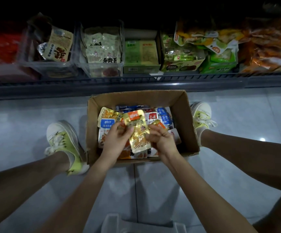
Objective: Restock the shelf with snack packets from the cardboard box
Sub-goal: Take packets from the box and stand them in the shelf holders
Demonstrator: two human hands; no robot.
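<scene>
Both hands (117, 138) (161, 140) gripping gold packet (138, 132) — over box (183, 105)

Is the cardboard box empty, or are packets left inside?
Not empty: many snack packets cover the floor of the cardboard box.

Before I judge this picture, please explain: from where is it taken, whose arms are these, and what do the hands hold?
No machine here: a camera worn on a person's head looks down at their own arms and legs. The cardboard box stands on the tiled floor between the shoes, full of mixed snack packets. The left hand and right hand together hold one gold packet over the box. Beyond it runs the shelf, holding other snacks.
</scene>
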